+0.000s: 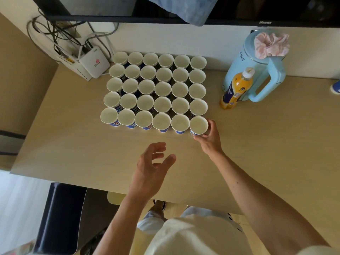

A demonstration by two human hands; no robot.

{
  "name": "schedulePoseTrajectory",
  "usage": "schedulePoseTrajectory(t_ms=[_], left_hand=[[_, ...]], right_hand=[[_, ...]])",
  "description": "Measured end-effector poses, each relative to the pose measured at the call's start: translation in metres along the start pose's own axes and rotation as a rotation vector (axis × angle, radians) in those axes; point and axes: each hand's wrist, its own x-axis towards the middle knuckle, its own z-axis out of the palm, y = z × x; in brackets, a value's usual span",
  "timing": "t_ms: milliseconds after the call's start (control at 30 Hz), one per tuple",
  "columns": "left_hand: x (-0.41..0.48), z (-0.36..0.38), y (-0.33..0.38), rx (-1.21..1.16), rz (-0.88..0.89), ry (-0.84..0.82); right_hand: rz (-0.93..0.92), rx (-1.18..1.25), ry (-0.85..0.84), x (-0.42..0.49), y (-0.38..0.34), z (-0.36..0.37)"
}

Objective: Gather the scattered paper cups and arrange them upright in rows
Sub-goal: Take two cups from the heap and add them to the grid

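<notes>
Contents of one surface [77, 144]: thirty upright paper cups [162, 88], in five rows of six; one orange drink bottle [239, 87]; one pale blue kettle [237, 65]; one pink scrunchie [271, 45]; one white router [94, 64]. Two hands: left hand [152, 163], right hand [210, 138].

Thirty paper cups [162, 89], white inside, blue-printed outside, stand upright in five rows of six; the right hand [209, 137] grips the near corner cup [198, 125], the others lie beyond and left

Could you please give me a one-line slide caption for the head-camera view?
Right hand grips the near-right corner cup of an upright paper-cup grid on the table; left hand hovers open.
</notes>
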Motion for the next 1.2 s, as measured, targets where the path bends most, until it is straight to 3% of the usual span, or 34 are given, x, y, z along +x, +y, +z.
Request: schedulePoseTrajectory(t_ms=[567, 867, 1200], left_hand=[[0.010, 0.013, 0.008, 0.014, 0.003, -0.010], [0.007, 0.038, 0.026, 0.014, 0.024, 0.017], [-0.025, 0.098, 0.060, -0.063, 0.083, 0.138]], right_hand=[[0.079, -0.014, -0.048, 0.002, -0.003, -0.006], [0.127, 0.042, 0.005, -0.033, 0.004, -0.025], [-0.039, 0.184, -0.020, -0.068, -0.045, -0.084]])
